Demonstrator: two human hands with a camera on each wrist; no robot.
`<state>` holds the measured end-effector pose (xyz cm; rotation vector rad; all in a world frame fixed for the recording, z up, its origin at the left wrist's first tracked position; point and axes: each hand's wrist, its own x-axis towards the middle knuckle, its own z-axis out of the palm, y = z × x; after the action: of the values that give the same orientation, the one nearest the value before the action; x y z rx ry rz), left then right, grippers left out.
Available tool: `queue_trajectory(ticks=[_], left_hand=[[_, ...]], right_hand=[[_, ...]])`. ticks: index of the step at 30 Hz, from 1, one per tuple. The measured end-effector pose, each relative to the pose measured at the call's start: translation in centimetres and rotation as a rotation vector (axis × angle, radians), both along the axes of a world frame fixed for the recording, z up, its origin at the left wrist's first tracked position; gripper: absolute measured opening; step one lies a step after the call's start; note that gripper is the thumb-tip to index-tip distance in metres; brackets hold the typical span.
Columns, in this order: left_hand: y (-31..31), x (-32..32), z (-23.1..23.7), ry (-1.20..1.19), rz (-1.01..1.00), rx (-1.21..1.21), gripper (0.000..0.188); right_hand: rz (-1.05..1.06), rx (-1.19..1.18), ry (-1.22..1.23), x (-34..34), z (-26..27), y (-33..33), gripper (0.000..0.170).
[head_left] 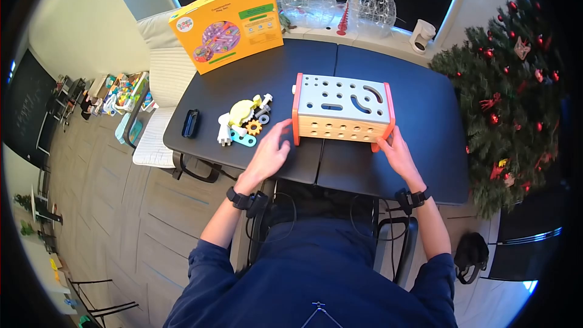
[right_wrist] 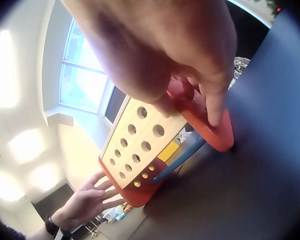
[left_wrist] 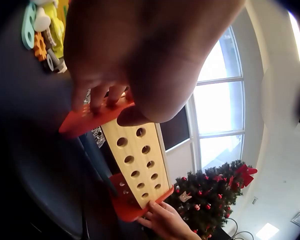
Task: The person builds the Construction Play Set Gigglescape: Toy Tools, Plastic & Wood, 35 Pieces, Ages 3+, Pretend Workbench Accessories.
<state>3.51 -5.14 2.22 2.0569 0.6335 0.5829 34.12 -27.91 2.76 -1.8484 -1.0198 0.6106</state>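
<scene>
A wooden toy workbench [head_left: 341,116] stands on the table between the hands. It has a grey-blue holed top, a pale wooden front [left_wrist: 138,156] with two rows of holes, and red end panels. At its left end my left hand [head_left: 269,153] has its fingers loosely extended at the outer face of the red panel [left_wrist: 85,122], the thumb apart from them. My right hand [head_left: 401,153] holds the right red panel [right_wrist: 217,135], thumb at the wooden front and fingers on the outer side. Left of the left hand lies a pile of toy parts, including a yellow piece [head_left: 241,113] and an orange gear [head_left: 254,127].
A small dark tray [head_left: 190,124] sits near the table's left edge. Behind the parts stands a yellow box [head_left: 261,30]. A decorated Christmas tree [head_left: 510,97] borders the right side, and a white chair [head_left: 156,146] the left. A seam divides the black table [head_left: 419,109].
</scene>
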Motion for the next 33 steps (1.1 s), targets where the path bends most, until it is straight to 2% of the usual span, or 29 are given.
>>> queue_trajectory(ticks=[2, 3, 6, 7, 14, 22, 25, 28, 33], left_hand=[[0.9, -1.3, 0.7, 0.226, 0.169, 0.254, 0.046], [2.0, -2.1, -1.0, 0.208, 0.258, 0.502, 0.037], [4.3, -4.2, -2.1, 0.438, 0.41, 0.657, 0.031], [4.5, -4.5, -2.4, 0.426, 0.447, 0.727, 0.03], [5.7, -4.5, -4.0, 0.566, 0.431, 0.658, 0.033], [6.2, -3.9, -4.1, 0.485, 0.365, 0.666, 0.028], [6.7, -3.7, -4.7, 0.451, 0.343, 0.723, 0.025], [6.5, -3.4, -4.5, 0.455, 0.329, 0.697, 0.024], [4.9, -3.2, -2.6, 0.364, 0.29, 0.647, 0.02]], right_hand=[[0.008, -0.043, -0.036, -0.3, 1.2, -0.4, 0.049], [0.013, -0.067, -0.054, -0.5, 1.6, -0.6, 0.05], [0.031, -0.087, -0.096, -0.8, 1.4, -1.3, 0.052], [0.038, -0.088, -0.108, -0.7, 1.2, -1.6, 0.052], [0.041, -0.153, -0.13, -1.3, 2.1, -2.4, 0.048], [0.036, -0.213, -0.161, -2.0, 3.8, -3.1, 0.038], [0.132, -0.321, -0.426, -2.1, 4.0, -3.9, 0.036], [0.211, -0.432, -0.526, -2.9, 4.9, -4.4, 0.033], [0.282, -0.455, -0.444, -4.6, 6.5, -3.9, 0.029]])
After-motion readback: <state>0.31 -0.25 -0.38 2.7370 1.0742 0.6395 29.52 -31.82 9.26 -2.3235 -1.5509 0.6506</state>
